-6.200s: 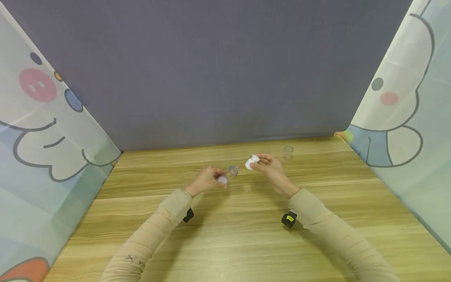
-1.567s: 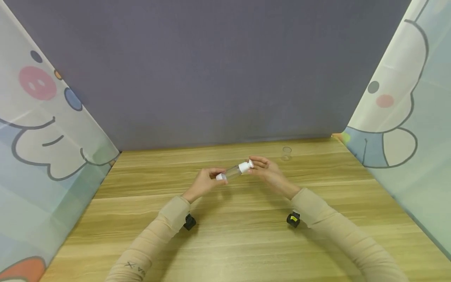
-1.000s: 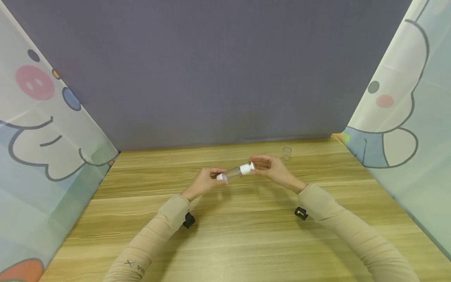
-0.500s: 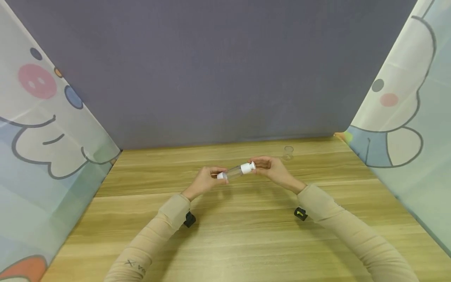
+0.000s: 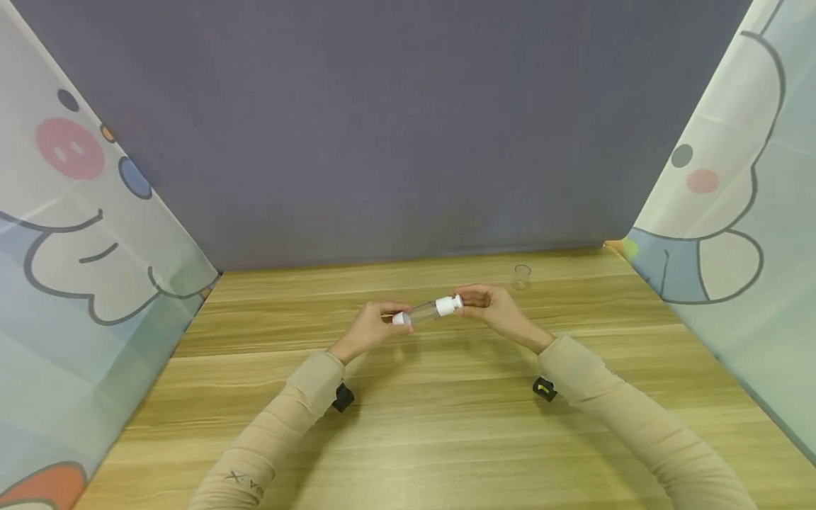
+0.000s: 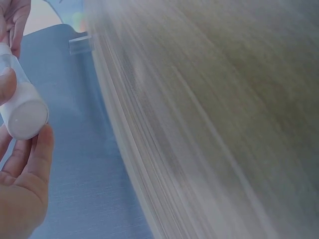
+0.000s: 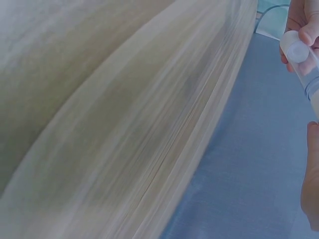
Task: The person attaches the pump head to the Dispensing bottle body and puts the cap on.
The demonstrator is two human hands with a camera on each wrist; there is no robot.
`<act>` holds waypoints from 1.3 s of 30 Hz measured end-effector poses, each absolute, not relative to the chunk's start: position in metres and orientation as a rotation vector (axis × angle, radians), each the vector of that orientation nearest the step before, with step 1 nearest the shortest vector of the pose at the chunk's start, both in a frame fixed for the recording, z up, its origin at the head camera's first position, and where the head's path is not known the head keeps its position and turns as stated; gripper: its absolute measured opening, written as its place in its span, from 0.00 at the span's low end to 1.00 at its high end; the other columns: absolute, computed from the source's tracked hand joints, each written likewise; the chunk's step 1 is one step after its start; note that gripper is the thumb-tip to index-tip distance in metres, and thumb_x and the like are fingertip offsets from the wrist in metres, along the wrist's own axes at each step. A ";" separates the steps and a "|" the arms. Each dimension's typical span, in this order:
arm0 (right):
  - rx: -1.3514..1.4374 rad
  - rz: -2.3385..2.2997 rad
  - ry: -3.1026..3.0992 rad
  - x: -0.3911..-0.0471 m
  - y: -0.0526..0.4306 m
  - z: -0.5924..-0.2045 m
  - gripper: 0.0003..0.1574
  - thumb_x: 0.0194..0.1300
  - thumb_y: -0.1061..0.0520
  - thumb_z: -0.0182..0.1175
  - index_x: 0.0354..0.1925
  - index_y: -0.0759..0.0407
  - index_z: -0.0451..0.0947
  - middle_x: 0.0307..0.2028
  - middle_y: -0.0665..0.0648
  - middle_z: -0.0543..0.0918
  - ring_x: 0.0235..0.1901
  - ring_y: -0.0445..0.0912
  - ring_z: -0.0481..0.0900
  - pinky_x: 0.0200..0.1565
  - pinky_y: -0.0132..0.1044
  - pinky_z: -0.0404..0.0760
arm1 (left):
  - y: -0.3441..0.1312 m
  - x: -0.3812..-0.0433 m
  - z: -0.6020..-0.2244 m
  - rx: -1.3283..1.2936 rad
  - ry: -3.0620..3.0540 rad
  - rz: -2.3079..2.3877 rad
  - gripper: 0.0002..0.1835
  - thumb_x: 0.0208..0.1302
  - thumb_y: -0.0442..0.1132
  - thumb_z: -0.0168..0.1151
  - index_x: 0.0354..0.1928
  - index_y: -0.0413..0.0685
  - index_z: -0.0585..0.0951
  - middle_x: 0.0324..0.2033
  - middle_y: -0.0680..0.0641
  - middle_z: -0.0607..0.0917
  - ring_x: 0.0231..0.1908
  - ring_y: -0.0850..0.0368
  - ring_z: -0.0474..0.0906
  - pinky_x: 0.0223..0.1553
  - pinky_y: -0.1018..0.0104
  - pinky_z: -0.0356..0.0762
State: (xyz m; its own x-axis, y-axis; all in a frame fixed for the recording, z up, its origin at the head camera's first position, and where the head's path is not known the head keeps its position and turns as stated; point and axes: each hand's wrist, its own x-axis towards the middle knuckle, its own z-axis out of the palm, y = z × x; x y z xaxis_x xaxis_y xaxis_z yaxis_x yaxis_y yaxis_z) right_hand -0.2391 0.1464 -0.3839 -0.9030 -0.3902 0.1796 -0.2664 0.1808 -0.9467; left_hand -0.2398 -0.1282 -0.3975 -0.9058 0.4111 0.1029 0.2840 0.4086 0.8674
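A slim clear bottle [image 5: 423, 312] with a white base and a white pump top [image 5: 448, 305] is held between my two hands above the table. It tilts, pump end up and to the right. My left hand [image 5: 371, 330] grips the white base, thumb on one side and fingers on the other; the left wrist view shows the round bottom [image 6: 28, 118]. With its fingertips my right hand [image 5: 500, 312] pinches the narrow end of the pump top. That hand is largely cut off at the edge of the right wrist view.
On the wood-grain table [image 5: 421, 439], a small clear cup-like cap [image 5: 521, 278] stands behind my right hand, near the back edge. A dark grey panel [image 5: 408, 142] rises behind the table, with cartoon-printed curtains [image 5: 714, 212] at both sides.
The white pump top and clear bottle were apart in separate hands 6.2 s ago; now they are joined. My right hand has since shifted slightly right. In the last second, little has moved.
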 end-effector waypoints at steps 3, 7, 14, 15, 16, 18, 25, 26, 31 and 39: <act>-0.634 -1.829 2.353 -0.238 0.146 -0.384 0.25 0.65 0.73 0.61 0.59 0.82 0.70 0.56 0.77 0.77 0.56 0.68 0.77 0.53 0.37 0.83 | -0.128 -0.239 -0.396 0.604 2.516 1.536 0.23 0.60 0.33 0.72 0.58 0.34 0.81 0.58 0.36 0.81 0.53 0.39 0.81 0.51 0.59 0.84; -0.608 -1.827 2.376 -0.237 0.145 -0.385 0.24 0.65 0.73 0.62 0.58 0.80 0.72 0.55 0.76 0.78 0.56 0.67 0.78 0.53 0.37 0.83 | -0.128 -0.237 -0.395 0.585 2.511 1.552 0.23 0.60 0.33 0.72 0.58 0.34 0.81 0.59 0.35 0.80 0.53 0.37 0.81 0.50 0.58 0.84; -0.581 -1.815 2.409 -0.235 0.145 -0.385 0.23 0.63 0.72 0.64 0.56 0.81 0.73 0.52 0.76 0.80 0.51 0.65 0.82 0.50 0.36 0.84 | -0.128 -0.236 -0.397 0.550 2.508 1.553 0.23 0.60 0.33 0.72 0.58 0.35 0.82 0.59 0.36 0.80 0.54 0.38 0.80 0.50 0.59 0.84; -0.580 -1.813 2.409 -0.235 0.145 -0.385 0.23 0.64 0.72 0.64 0.56 0.81 0.73 0.51 0.76 0.81 0.51 0.65 0.82 0.49 0.36 0.84 | -0.129 -0.236 -0.397 0.544 2.506 1.553 0.23 0.60 0.33 0.72 0.58 0.36 0.82 0.59 0.36 0.80 0.54 0.38 0.80 0.50 0.59 0.84; -0.577 -1.816 2.408 -0.234 0.145 -0.385 0.23 0.63 0.72 0.64 0.55 0.81 0.73 0.51 0.76 0.81 0.50 0.65 0.82 0.49 0.36 0.85 | -0.128 -0.235 -0.397 0.539 2.504 1.555 0.24 0.60 0.33 0.72 0.58 0.36 0.81 0.59 0.36 0.80 0.55 0.38 0.80 0.50 0.58 0.84; -0.577 -1.819 2.411 -0.234 0.145 -0.385 0.22 0.64 0.72 0.63 0.55 0.81 0.74 0.50 0.77 0.81 0.50 0.65 0.82 0.48 0.36 0.85 | -0.128 -0.235 -0.396 0.534 2.501 1.553 0.24 0.60 0.33 0.73 0.59 0.36 0.81 0.60 0.37 0.80 0.55 0.38 0.80 0.50 0.58 0.84; -0.581 -1.818 2.415 -0.233 0.148 -0.385 0.19 0.66 0.70 0.63 0.52 0.81 0.75 0.48 0.75 0.82 0.48 0.62 0.84 0.49 0.38 0.85 | -0.127 -0.237 -0.395 0.558 2.503 1.541 0.24 0.60 0.32 0.72 0.59 0.35 0.81 0.60 0.35 0.79 0.56 0.37 0.79 0.51 0.58 0.84; -0.576 -1.815 2.415 -0.233 0.148 -0.385 0.19 0.66 0.69 0.62 0.52 0.81 0.74 0.48 0.75 0.83 0.48 0.62 0.84 0.50 0.39 0.85 | -0.126 -0.238 -0.396 0.554 2.498 1.545 0.24 0.60 0.32 0.72 0.59 0.35 0.81 0.60 0.35 0.79 0.56 0.37 0.79 0.50 0.59 0.84; -0.549 -1.804 2.411 -0.232 0.148 -0.386 0.19 0.68 0.68 0.61 0.53 0.81 0.73 0.48 0.75 0.83 0.48 0.61 0.84 0.54 0.50 0.83 | -0.126 -0.238 -0.396 0.548 2.484 1.569 0.23 0.60 0.31 0.72 0.58 0.35 0.81 0.59 0.35 0.79 0.55 0.37 0.79 0.49 0.60 0.85; -0.541 -1.784 2.424 -0.232 0.149 -0.388 0.19 0.69 0.67 0.61 0.53 0.80 0.74 0.49 0.75 0.82 0.50 0.62 0.83 0.56 0.57 0.79 | -0.126 -0.238 -0.398 0.614 2.484 1.571 0.23 0.59 0.31 0.72 0.57 0.33 0.81 0.59 0.34 0.79 0.55 0.37 0.79 0.52 0.58 0.83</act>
